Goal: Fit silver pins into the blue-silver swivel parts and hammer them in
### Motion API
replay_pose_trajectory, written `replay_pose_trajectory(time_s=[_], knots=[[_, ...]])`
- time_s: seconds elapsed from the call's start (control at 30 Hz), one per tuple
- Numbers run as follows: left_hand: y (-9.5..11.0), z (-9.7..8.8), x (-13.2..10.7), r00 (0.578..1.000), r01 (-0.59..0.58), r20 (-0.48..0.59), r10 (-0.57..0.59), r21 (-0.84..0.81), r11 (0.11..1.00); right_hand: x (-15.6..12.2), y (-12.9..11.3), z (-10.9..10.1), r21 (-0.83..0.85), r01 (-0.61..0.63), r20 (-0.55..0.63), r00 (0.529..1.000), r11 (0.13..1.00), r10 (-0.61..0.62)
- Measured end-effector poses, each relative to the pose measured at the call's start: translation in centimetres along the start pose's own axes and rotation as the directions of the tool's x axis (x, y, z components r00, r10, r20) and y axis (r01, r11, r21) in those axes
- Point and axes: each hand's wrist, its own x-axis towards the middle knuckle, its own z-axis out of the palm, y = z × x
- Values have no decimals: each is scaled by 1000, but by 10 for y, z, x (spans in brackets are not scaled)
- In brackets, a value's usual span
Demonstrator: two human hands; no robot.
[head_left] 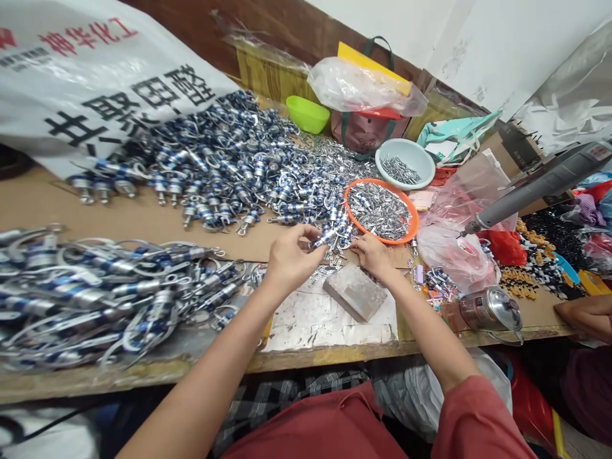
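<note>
Between the thumb and fingers of my left hand point(294, 256) is a small blue-and-silver cylindrical piece point(324, 240). My right hand point(373, 256) is pinched close beside it, at the near edge of the orange basin; whatever its fingertips hold is too small to make out. Just below both hands a grey metal block point(356, 293) rests on a worn whitish sheet point(306, 325). Small flat metal links point(335, 260) lie scattered between the hands and the block. Behind them spreads a large heap of similar blue-and-silver pieces point(224, 153), with grey straps and metal ends.
More finished-looking strapped pieces point(95, 299) are piled at left. An orange basin point(415, 223) holds metal links; a pale blue basin point(428, 159) holds metal pins. A grey electric screwdriver point(535, 185) hangs at right, above a lidded metal cup point(492, 312). Another person's arm point(586, 315) rests far right.
</note>
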Motion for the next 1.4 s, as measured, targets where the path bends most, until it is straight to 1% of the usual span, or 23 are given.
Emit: replay_pose_trajectory(time_s=[0.03, 0.07, 0.17, 0.27, 0.37, 0.47, 0.57, 0.63, 0.73, 0.83, 0.87, 0.93, 1.0, 1.03, 1.1, 1.13, 1.2, 1.3, 1.4], knots=[[2, -3, -10, 998, -23, 50, 29, -116, 993, 0, -1, -2, -15, -10, 1, 1000, 1000, 10], [4, -4, -21, 994, -45, 92, 63, -195, 980, 0, -2, -3, -30, -19, 5, 1000, 999, 19], [3, -3, -53, 976, -76, 168, 139, -336, 939, 1, -4, -8, -75, -39, 23, 999, 996, 41], [-3, 7, -76, 966, -138, 160, 205, -351, 926, 0, -6, -10, -124, -53, 46, 997, 991, 59], [-8, 18, -86, 957, -218, 115, 267, -328, 919, -1, -9, -14, -154, -62, 61, 996, 986, 72], [-9, 23, -89, 959, -230, 77, 271, -343, 911, -2, -14, -20, -158, -72, 61, 995, 985, 83], [-7, 24, -88, 973, -194, 44, 226, -370, 909, -2, -17, -24, -137, -76, 56, 995, 988, 84], [-6, 23, -88, 982, -158, 33, 185, -380, 911, -1, -14, -24, -104, -81, 44, 995, 991, 86], [-5, 23, -89, 990, -116, 33, 139, -384, 916, -5, -4, -24, -26, -101, -6, 995, 995, 101], [-7, 25, -92, 996, -74, 16, 87, -385, 920, -18, -1, -30, 46, -127, -83, 988, 991, 130], [-8, 26, -93, 998, -51, 13, 61, -391, 919, -26, -4, -33, 103, -128, -129, 982, 986, 141], [-9, 27, -94, 1000, -6, 19, 15, -411, 912, -43, -16, -41, 303, -83, -219, 964, 949, 154], [-9, 28, -94, 1000, 12, 23, -2, -422, 907, -61, -35, -49, 531, 26, -260, 956, 847, 133], [-9, 28, -94, 1000, 8, 18, -1, -416, 909, -69, -44, -53, 605, 80, -258, 961, 792, 100], [-8, 27, -94, 1000, -7, 1, 8, -384, 923, -81, -59, -58, 660, 145, -238, 971, 737, 23], [-8, 27, -94, 1000, -16, -7, 14, -366, 931, -84, -65, -59, 665, 158, -237, 972, 730, 5], [-7, 25, -93, 1000, -31, -14, 28, -337, 941, -89, -70, -59, 666, 152, -243, 970, 730, 20], [-6, 24, -93, 997, -79, -25, 75, -318, 945, -93, -70, -54, 679, 131, -256, 964, 722, 67], [-4, 23, -92, 992, -120, -17, 122, -334, 935, -98, -69, -50, 680, 157, -287, 956, 716, 62]])
